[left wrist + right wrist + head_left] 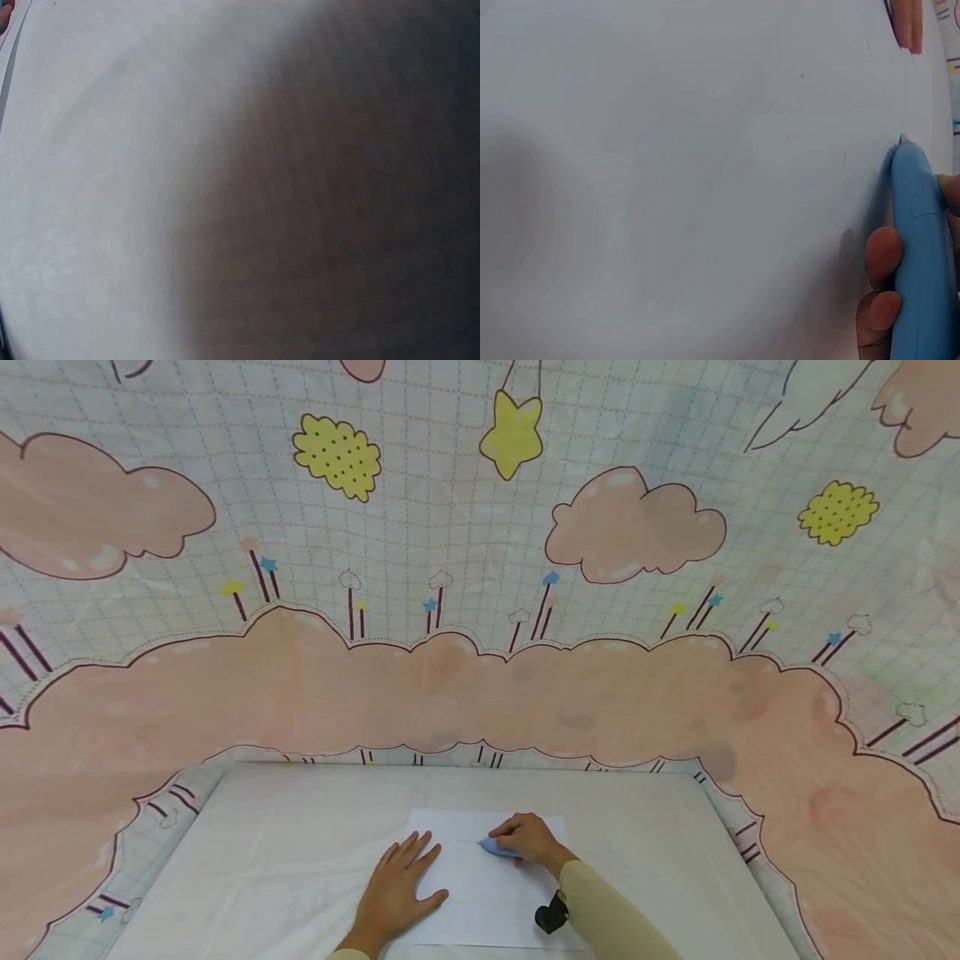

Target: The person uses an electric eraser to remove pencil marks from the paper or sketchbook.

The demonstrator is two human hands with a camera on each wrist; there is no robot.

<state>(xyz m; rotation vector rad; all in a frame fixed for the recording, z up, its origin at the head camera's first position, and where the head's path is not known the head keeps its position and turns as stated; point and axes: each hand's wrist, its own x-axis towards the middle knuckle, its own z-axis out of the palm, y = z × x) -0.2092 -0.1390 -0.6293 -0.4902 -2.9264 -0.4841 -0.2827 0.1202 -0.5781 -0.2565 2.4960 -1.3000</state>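
A sheet of white paper (480, 910) lies on the white-covered table. My right hand (531, 839) grips a light-blue utility knife (919, 247) with a rounded body. Its small metal tip touches the paper, and a faint line runs on from it in the right wrist view. My left hand (401, 885) rests flat with spread fingers over the paper's left edge. A few of its fingertips (906, 30) show at the top of the right wrist view. A dark blur hides most of the left wrist view.
White cloth (285, 852) covers the table around the paper. Behind and beside the table hangs a printed sheet (450, 693) with clouds and stars. A black heart-shaped piece (551, 914) sits at the right wrist, by the beige sleeve (607, 902).
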